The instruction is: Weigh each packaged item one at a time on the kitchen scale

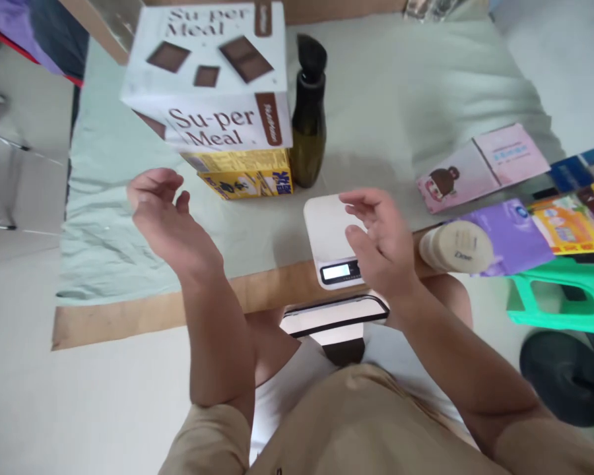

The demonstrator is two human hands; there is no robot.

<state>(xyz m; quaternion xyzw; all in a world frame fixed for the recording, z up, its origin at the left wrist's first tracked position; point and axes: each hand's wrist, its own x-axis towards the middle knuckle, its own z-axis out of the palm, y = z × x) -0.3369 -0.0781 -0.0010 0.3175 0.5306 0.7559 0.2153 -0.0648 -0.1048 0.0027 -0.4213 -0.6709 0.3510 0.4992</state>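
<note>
My left hand (161, 214) is raised over the table's left side, fingers loosely curled and apart, holding nothing. Just beyond it, a white Su-per Meal box (212, 125) rests on top of a yellow box (250, 185). My right hand (381, 244) hovers at the right side of a white digital kitchen scale (321, 227); its fingers are bent, the thumb is apart, and nothing shows between them. The scale's display (335, 272) is lit, but its reading is too bright to make out. A dark pump bottle (309, 125) stands upright behind the scale.
A pale green cloth (376, 86) covers the table. To the right lie a pink box (485, 165), a purple packet (507, 237), an orange packet (567, 227) and a Dove-labelled round container (458, 247). A green stool (529, 290) stands beside the table's right edge.
</note>
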